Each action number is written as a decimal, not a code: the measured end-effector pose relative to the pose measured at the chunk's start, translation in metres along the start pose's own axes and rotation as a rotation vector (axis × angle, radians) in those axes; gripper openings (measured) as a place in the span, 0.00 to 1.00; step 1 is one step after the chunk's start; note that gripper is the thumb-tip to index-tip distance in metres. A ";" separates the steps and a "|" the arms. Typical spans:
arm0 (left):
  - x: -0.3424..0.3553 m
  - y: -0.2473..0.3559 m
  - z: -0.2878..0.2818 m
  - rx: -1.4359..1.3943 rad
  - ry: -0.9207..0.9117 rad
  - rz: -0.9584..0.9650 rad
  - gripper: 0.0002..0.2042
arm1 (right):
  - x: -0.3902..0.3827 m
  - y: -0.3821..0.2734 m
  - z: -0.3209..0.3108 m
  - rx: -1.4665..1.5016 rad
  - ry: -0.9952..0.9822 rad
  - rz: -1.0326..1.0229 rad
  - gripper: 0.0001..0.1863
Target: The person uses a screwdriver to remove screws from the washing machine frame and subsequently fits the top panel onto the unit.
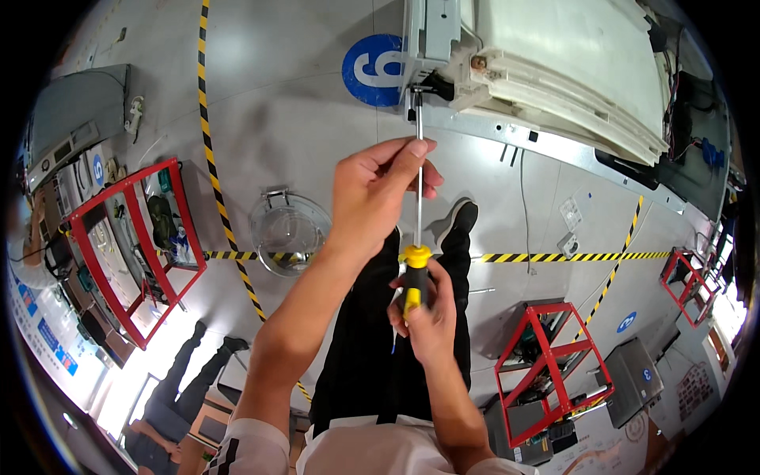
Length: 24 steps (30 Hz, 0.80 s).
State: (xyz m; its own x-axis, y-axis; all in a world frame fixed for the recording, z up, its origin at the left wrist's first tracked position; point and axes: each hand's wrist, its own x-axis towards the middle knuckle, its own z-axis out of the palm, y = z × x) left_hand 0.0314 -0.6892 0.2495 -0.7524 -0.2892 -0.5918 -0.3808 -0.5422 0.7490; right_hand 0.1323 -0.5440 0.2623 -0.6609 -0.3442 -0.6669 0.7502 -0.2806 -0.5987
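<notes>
A long screwdriver (419,207) with a yellow and black handle points away from me. My right hand (428,317) wraps round its handle. Farther up, my left hand (388,178) pinches the metal shaft between thumb and fingers. The screwdriver's tip reaches the lower corner of a grey metal frame (431,47), beside a small black part (437,85). What the tip touches there is too small to tell. A white plastic housing (570,63) of an opened appliance fills the space right of that corner.
On the floor at left lies a round glass door (290,229). Red metal frames (127,186) with tools stand at left and another red rack (546,368) at lower right. Yellow-black tape (207,134) marks the floor. Another person (162,427) stands at lower left.
</notes>
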 end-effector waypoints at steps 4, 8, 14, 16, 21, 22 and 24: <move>0.001 -0.002 0.002 -0.045 -0.015 -0.010 0.12 | -0.001 0.002 0.008 -0.706 0.277 -0.234 0.24; 0.004 0.009 -0.004 -0.036 -0.111 -0.049 0.13 | 0.001 0.010 0.001 1.305 -0.598 0.425 0.24; 0.004 0.009 -0.006 0.026 -0.093 -0.079 0.13 | 0.004 -0.009 0.006 0.422 -0.127 0.252 0.30; 0.004 0.003 -0.005 -0.023 -0.073 -0.060 0.13 | -0.002 -0.002 0.014 -0.358 0.070 -0.220 0.32; 0.007 0.004 -0.002 -0.027 -0.054 -0.057 0.14 | -0.003 -0.007 0.011 0.136 0.002 0.280 0.22; 0.003 0.006 -0.003 -0.046 -0.062 -0.062 0.14 | -0.003 -0.005 0.010 0.532 -0.207 0.355 0.22; -0.002 0.008 -0.004 -0.064 -0.107 -0.102 0.15 | -0.001 0.005 0.003 1.323 -0.634 0.468 0.23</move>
State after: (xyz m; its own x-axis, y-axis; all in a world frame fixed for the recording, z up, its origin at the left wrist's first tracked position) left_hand 0.0322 -0.6955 0.2555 -0.7659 -0.1461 -0.6262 -0.4256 -0.6148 0.6640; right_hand 0.1367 -0.5481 0.2612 -0.5098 -0.8414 -0.1792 0.5875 -0.4927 0.6420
